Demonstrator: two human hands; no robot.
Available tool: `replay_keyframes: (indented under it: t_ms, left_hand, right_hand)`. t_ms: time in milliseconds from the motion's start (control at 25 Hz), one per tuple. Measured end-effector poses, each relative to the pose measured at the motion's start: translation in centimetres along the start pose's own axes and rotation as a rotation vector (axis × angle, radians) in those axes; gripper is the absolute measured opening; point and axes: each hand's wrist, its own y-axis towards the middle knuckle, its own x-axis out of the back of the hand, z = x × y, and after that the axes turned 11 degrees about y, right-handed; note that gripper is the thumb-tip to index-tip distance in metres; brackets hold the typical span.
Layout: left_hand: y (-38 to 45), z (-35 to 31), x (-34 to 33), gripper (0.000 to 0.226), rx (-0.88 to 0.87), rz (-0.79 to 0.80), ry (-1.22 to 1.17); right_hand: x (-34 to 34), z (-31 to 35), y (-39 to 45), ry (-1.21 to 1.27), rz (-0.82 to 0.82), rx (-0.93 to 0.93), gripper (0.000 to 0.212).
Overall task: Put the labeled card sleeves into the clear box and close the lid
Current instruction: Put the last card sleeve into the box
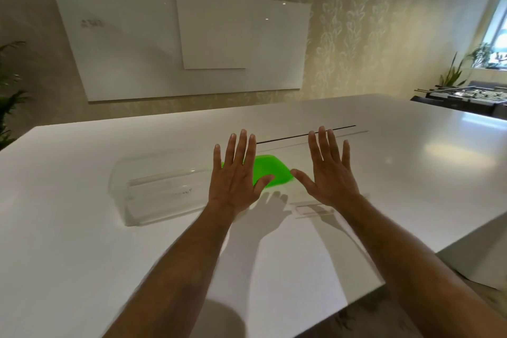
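A long clear box [153, 195] lies on the white table [82, 241], left of centre, with faint card sleeves showing through its wall. A bright green piece [270, 169] sits at the box's right end, between my hands. My left hand [236, 175] hovers above the box's right part, palm down, fingers spread, holding nothing. My right hand [329, 170] hovers to the right, also spread and empty. Below it a clear flat sleeve [310, 210] with a faint label lies on the table.
A thin dark slot [307, 135] runs across the table behind my hands. The table's right edge [439, 247] drops off near my right forearm. Whiteboards [192, 35] hang on the far wall. A foosball table [466, 96] stands at the back right.
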Motion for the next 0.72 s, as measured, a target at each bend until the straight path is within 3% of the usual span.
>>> replay_keyframes:
  t_ms: [280,520,720]
  left_hand:
    - [0.5,-4.0,-1.0,0.088,-0.081,0.108,-0.204]
    - [0.4,-7.1,-1.6,0.065,-0.090,0.361,-0.509]
    - [0.3,-8.7,-1.2,0.038,-0.047,0.386,-0.509]
  right_hand:
    - [1.1,-5.9,-2.1,0.189,0.197,0.002,0.083]
    - [1.5,-8.5,-3.0,0.141,0.453,-0.064,0.062]
    - [1.1,-8.2,-2.9,0.075,0.439,-0.106,0.033]
